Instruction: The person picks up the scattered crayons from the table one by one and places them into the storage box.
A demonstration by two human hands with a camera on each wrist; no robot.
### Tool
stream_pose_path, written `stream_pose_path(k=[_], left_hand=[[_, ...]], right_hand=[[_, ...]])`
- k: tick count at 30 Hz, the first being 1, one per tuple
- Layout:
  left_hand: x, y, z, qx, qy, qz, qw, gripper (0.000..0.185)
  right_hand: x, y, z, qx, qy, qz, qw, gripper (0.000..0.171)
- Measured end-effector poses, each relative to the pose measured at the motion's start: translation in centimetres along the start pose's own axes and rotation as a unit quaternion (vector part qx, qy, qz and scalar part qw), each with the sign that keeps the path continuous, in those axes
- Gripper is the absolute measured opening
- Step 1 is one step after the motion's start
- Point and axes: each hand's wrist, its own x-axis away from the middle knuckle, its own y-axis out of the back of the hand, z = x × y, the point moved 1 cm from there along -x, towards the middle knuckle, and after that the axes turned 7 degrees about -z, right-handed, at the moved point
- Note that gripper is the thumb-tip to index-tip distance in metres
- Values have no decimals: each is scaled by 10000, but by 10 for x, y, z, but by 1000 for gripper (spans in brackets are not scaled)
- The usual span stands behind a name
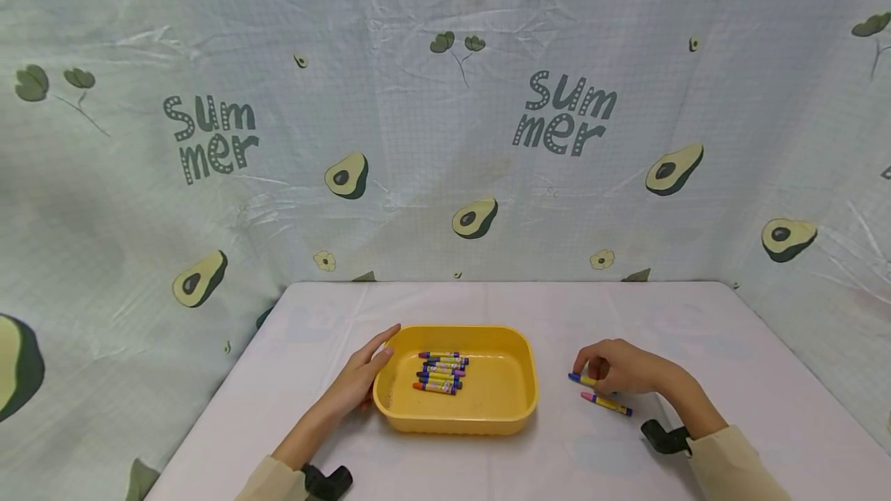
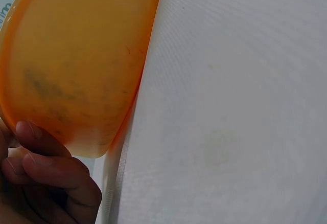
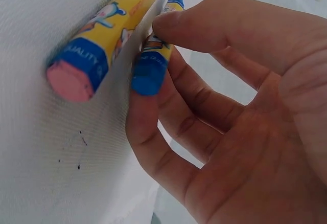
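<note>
A yellow plastic tray [image 1: 455,425] stands on the table. In it several wrapped crayons [image 1: 440,377] lie side by side in a column. My left hand [image 1: 356,377] holds the tray's left rim, thumb at the edge; in the left wrist view its fingers [image 2: 61,175] are bent against the outer wall. To the right of the tray, my right hand [image 1: 626,366] pinches a blue crayon [image 3: 150,70] between thumb and fingers, low over the table. Just beside it a pink crayon [image 3: 102,45] with a yellow and blue wrapper lies on the cloth.
A pale cloth covers the table [image 1: 501,470]. Behind and at both sides hangs a white curtain [image 1: 404,99] printed with avocados and lettering. Dark wrist mounts [image 1: 664,437] sit by the sleeves.
</note>
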Motion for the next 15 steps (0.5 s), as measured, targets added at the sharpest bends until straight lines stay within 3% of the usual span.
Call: stream_pose_path(k=[15], left_hand=[[-4,-3,-2,74,-26,4,10000,52]], right_hand=[[0,11,0,47,128,-138,9998,25]])
